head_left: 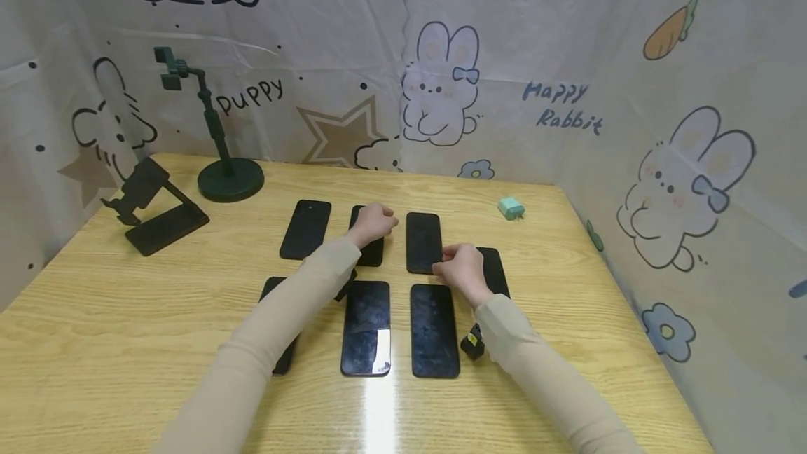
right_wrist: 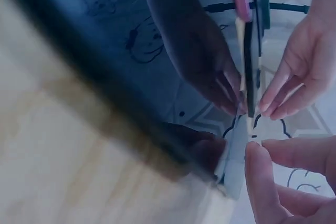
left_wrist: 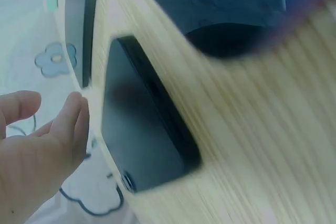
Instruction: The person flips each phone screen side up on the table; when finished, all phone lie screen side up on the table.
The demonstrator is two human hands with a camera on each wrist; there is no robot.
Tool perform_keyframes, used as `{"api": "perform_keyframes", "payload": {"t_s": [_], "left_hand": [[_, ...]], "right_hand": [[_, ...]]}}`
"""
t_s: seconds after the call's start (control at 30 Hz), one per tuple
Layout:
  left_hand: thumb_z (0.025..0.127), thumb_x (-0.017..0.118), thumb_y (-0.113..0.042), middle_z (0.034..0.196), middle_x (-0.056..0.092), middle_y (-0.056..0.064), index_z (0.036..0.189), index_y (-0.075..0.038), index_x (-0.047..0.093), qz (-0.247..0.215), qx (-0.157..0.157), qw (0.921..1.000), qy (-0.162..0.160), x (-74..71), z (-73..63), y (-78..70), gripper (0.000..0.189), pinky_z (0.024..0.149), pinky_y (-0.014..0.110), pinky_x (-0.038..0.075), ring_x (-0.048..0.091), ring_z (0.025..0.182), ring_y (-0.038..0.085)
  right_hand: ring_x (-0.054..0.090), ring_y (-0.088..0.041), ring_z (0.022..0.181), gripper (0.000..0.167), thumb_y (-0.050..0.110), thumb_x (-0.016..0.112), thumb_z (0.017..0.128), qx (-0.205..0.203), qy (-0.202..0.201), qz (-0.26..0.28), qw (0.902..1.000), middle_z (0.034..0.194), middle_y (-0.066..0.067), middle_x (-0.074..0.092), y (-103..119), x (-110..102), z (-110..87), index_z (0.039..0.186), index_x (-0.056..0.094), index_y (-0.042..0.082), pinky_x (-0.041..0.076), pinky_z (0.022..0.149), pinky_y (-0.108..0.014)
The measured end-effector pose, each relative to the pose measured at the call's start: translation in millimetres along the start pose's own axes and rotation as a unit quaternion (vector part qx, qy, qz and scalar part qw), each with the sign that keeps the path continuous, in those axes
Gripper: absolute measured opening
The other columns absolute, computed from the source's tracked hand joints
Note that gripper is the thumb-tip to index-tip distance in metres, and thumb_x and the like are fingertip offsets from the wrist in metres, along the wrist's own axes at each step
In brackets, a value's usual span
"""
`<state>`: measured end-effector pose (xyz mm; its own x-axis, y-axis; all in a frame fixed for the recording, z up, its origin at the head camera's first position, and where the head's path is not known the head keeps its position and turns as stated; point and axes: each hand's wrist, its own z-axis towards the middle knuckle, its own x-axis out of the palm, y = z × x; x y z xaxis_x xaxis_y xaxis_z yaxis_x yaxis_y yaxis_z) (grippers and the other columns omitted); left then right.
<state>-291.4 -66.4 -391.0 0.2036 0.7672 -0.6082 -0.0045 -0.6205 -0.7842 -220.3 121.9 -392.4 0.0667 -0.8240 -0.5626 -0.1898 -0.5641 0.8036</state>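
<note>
Black phones lie on the wooden table in two rows. My left hand (head_left: 373, 224) is over a back-row phone (head_left: 375, 255), covering part of it. In the left wrist view its loosely bent fingers (left_wrist: 68, 124) hold nothing, beside a dark phone (left_wrist: 142, 124). My right hand (head_left: 463, 268) has its fingertips right at the lower right edge of the neighbouring back-row phone (head_left: 424, 240). The right wrist view shows its thumb and fingers (right_wrist: 260, 177) apart, close to a glossy screen (right_wrist: 199, 72) that mirrors the hands. The rightmost phone (head_left: 494, 270) is partly behind this hand.
Two front-row phones (head_left: 367, 331) (head_left: 435, 331) lie nearer me; another phone (head_left: 286, 359) is partly under my left sleeve. A black folding stand (head_left: 167, 212) and a dark green phone holder (head_left: 230, 179) stand at back left. A mint charger plug (head_left: 511, 208) sits at back right.
</note>
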Motion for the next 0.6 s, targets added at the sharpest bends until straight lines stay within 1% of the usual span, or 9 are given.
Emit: {"api": "perform_keyframes", "payload": {"t_s": [0.1, 0.23, 0.3, 0.33, 0.43, 0.47, 0.5, 0.57, 0.6], "left_hand": [[0.098, 0.049, -0.015, 0.135, 0.056, 0.018, 0.133, 0.004, 0.053, 0.004, -0.004, 0.9997, -0.024, -10.0, -0.6, 6.3, 0.040, 0.101, 0.040, 0.046, 0.055, 0.121, 0.030], [0.096, 0.050, -0.016, 0.133, 0.058, 0.015, 0.133, -0.001, 0.055, -0.016, -0.012, 0.9979, -0.062, -20.3, 1.2, 22.1, 0.041, 0.100, 0.039, 0.046, 0.056, 0.121, 0.028], [0.092, 0.052, -0.021, 0.128, 0.061, 0.013, 0.134, -0.002, 0.054, -0.004, 0.002, 0.9951, -0.099, -14.2, 29.9, 57.5, 0.046, 0.093, 0.035, 0.049, 0.058, 0.115, 0.027], [0.091, 0.053, -0.023, 0.126, 0.062, 0.013, 0.135, -0.002, 0.053, 0.013, 0.010, 0.9934, -0.113, -11.4, 43.1, 73.6, 0.049, 0.089, 0.033, 0.050, 0.059, 0.112, 0.027], [0.092, 0.055, -0.026, 0.132, 0.057, 0.015, 0.144, -0.002, 0.040, 0.044, -0.005, 0.9939, -0.101, -8.5, 72.2, 102.7, 0.060, 0.092, 0.034, 0.048, 0.055, 0.117, 0.030], [0.092, 0.054, -0.024, 0.135, 0.054, 0.018, 0.146, -0.001, 0.036, 0.049, -0.011, 0.9946, -0.091, -8.3, 77.1, 107.9, 0.062, 0.090, 0.037, 0.047, 0.054, 0.116, 0.033], [0.092, 0.053, -0.022, 0.139, 0.050, 0.020, 0.147, 0.001, 0.034, 0.059, -0.012, 0.9956, -0.072, -12.9, 65.2, 98.5, 0.062, 0.095, 0.038, 0.046, 0.052, 0.120, 0.034], [0.093, 0.049, -0.013, 0.146, 0.041, 0.024, 0.148, 0.004, 0.029, 0.075, -0.029, 0.9961, -0.035, -22.0, 39.0, 72.0, 0.061, 0.103, 0.044, 0.040, 0.044, 0.129, 0.038], [0.091, 0.047, -0.010, 0.146, 0.039, 0.027, 0.146, 0.007, 0.029, 0.090, -0.024, 0.9951, -0.033, -23.7, 30.7, 64.9, 0.061, 0.105, 0.045, 0.039, 0.042, 0.130, 0.040]], "right_hand": [[0.071, -0.025, 0.083, 0.045, 0.000, 0.071, 0.082, 0.005, 0.019, 0.024, 0.9995, 0.117, -0.022, 0.061, 7, 4, -2.4, 0.125, 0.059, -0.006, 0.058, 0.067, -0.027], [0.070, -0.023, 0.080, 0.045, 0.002, 0.073, 0.081, -0.006, 0.056, 0.037, 0.9977, 0.113, -0.021, 0.061, 18, 16, -2.6, 0.124, 0.059, -0.006, 0.058, 0.067, -0.028], [0.069, -0.021, 0.080, 0.046, 0.003, 0.072, 0.082, -0.019, 0.085, 0.048, 0.9951, 0.110, -0.020, 0.062, 22, 24, -1.9, 0.124, 0.058, -0.007, 0.058, 0.068, -0.029], [0.069, -0.021, 0.080, 0.045, 0.003, 0.071, 0.082, -0.022, 0.099, 0.058, 0.9932, 0.109, -0.019, 0.062, 24, 28, -1.4, 0.124, 0.058, -0.007, 0.058, 0.069, -0.029], [0.068, -0.023, 0.086, 0.045, 0.000, 0.068, 0.084, -0.025, 0.137, 0.086, 0.9865, 0.107, -0.020, 0.063, 28, 38, -1.2, 0.126, 0.056, -0.009, 0.058, 0.075, -0.032], [0.069, -0.024, 0.088, 0.044, 0.000, 0.066, 0.085, -0.024, 0.146, 0.092, 0.9846, 0.107, -0.021, 0.064, 30, 41, -1.3, 0.127, 0.055, -0.010, 0.058, 0.077, -0.033], [0.069, -0.027, 0.091, 0.044, -0.002, 0.065, 0.086, -0.022, 0.155, 0.097, 0.9829, 0.109, -0.022, 0.064, 31, 44, -1.3, 0.128, 0.054, -0.010, 0.058, 0.079, -0.034], [0.069, -0.030, 0.096, 0.042, -0.002, 0.062, 0.088, -0.020, 0.167, 0.093, 0.9814, 0.113, -0.025, 0.064, 32, 48, -1.7, 0.128, 0.052, -0.012, 0.057, 0.080, -0.035], [0.068, -0.032, 0.098, 0.042, -0.002, 0.060, 0.090, -0.018, 0.174, 0.091, 0.9804, 0.116, -0.026, 0.063, 32, 50, -1.8, 0.129, 0.051, -0.012, 0.057, 0.081, -0.036]]}}
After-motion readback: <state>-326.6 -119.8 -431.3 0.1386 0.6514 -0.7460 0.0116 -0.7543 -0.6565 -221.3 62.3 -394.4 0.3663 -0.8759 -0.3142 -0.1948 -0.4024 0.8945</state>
